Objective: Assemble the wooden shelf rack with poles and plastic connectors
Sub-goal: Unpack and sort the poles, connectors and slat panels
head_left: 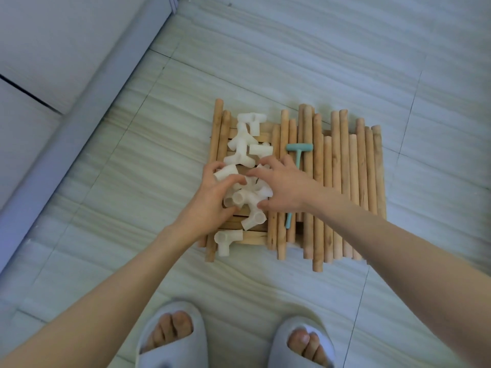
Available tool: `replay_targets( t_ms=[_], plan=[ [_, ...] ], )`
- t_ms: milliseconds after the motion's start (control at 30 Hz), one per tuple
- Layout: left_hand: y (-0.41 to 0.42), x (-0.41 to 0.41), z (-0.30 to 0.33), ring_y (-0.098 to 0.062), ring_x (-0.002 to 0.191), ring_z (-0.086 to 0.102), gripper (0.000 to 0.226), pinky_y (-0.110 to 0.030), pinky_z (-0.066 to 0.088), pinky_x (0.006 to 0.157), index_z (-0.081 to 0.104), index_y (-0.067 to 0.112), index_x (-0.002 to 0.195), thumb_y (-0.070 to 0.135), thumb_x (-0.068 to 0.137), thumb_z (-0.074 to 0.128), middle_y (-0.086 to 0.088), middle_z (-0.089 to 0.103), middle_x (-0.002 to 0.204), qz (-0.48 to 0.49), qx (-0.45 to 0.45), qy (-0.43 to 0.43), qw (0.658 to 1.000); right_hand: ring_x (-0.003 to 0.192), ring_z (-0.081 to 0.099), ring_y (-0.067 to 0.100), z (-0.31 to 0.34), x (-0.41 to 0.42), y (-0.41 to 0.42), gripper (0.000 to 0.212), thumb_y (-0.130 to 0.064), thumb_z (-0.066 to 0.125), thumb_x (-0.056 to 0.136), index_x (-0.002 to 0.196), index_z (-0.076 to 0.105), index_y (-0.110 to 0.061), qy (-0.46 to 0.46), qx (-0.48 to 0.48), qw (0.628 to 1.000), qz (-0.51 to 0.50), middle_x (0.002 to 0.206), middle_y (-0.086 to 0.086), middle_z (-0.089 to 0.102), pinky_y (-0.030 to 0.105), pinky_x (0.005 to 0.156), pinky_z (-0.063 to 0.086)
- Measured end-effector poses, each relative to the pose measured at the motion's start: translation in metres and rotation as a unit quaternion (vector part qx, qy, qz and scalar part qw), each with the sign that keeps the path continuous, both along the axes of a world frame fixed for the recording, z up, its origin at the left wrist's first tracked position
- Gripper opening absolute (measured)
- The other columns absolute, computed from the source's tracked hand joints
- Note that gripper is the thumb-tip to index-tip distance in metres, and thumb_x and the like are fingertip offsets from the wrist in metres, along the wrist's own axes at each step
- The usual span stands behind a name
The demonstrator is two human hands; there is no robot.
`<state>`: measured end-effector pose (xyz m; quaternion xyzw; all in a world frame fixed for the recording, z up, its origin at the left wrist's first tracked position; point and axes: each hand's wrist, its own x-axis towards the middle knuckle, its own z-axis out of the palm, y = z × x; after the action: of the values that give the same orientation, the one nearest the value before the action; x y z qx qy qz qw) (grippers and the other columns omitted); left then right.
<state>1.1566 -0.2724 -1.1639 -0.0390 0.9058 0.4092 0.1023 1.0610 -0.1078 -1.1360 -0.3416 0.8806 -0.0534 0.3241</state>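
Two bare hands reach into a heap of white, tube-shaped plastic connectors (245, 166) lying on a bundle of smooth round pale wooden poles (340, 187) spread on the streaked grey tile floor (332, 62). The left hand (210, 200) curls around one connector at the bundle's left side; the right hand (281, 187) presses spread fingers onto the heap. Right of the heap, on the poles, lies a teal T-shaped plastic mallet (298, 155). Grey open-toed slippers (172, 338) stand nearest the camera.

Pale striped floor tiles (292, 62) fill the view. A grey sofa (53, 62) occupies the upper left corner. Two grey slippers (170, 338) sit at the bottom edge.
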Motion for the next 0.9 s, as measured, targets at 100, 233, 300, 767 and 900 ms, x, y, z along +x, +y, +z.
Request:
replay_targets(
  t_ms=[100,233,300,767,900],
  plan=[
    [0.001,-0.003,0.005,0.007,0.098,0.04,0.031,0.005,0.031,0.079,0.063,0.022,0.103,0.009,0.077,0.073,0.004,0.023,0.125,0.027,0.039,-0.007,0.999,0.133,0.018,0.031,0.002,-0.003,-0.006,0.086,-0.05,0.069,0.075,0.146,0.022,-0.036,0.026,0.042,0.998,0.035,0.149,0.001,0.021,0.044,0.098,0.038],
    [0.002,-0.003,0.011,-0.002,0.105,0.043,0.013,-0.005,0.042,0.08,0.069,0.016,0.083,0.003,0.08,0.069,0.001,0.033,0.129,0.058,0.067,0.006,0.996,0.125,0.028,0.031,0.005,-0.009,-0.009,0.083,-0.036,0.07,0.078,0.146,0.022,-0.032,0.032,0.061,0.995,0.072,0.14,0.002,0.03,0.04,0.095,0.041],
    [0.003,-0.002,0.014,-0.009,0.113,0.044,0.013,-0.008,0.044,0.078,0.07,0.013,0.078,0.001,0.081,0.067,0.0,0.039,0.127,0.082,0.076,0.013,0.994,0.121,0.032,0.03,0.006,-0.009,-0.011,0.075,-0.027,0.066,0.083,0.144,0.023,-0.032,0.056,0.055,0.993,0.084,0.135,0.002,0.035,0.038,0.091,0.045],
    [-0.082,0.033,0.014,-0.011,0.074,0.063,0.011,-0.019,0.054,0.066,0.064,0.012,0.084,0.001,0.087,0.061,-0.005,0.063,0.094,0.503,0.409,-0.012,0.761,0.107,0.044,0.023,0.037,0.006,-0.063,0.032,-0.01,0.051,0.089,0.117,0.061,-0.022,0.013,-0.145,0.988,-0.055,0.113,0.004,0.055,0.029,0.087,0.037],
    [-0.119,0.044,-0.002,-0.013,0.079,0.06,0.006,-0.02,0.056,0.064,0.057,0.009,0.089,0.003,0.091,0.056,-0.006,0.059,0.094,0.609,0.454,-0.014,0.65,0.081,0.051,0.01,0.034,0.009,-0.126,0.025,-0.006,0.059,0.086,0.109,0.065,-0.015,-0.188,-0.24,0.91,-0.282,0.089,-0.005,0.051,0.029,0.077,0.048]
  ],
)
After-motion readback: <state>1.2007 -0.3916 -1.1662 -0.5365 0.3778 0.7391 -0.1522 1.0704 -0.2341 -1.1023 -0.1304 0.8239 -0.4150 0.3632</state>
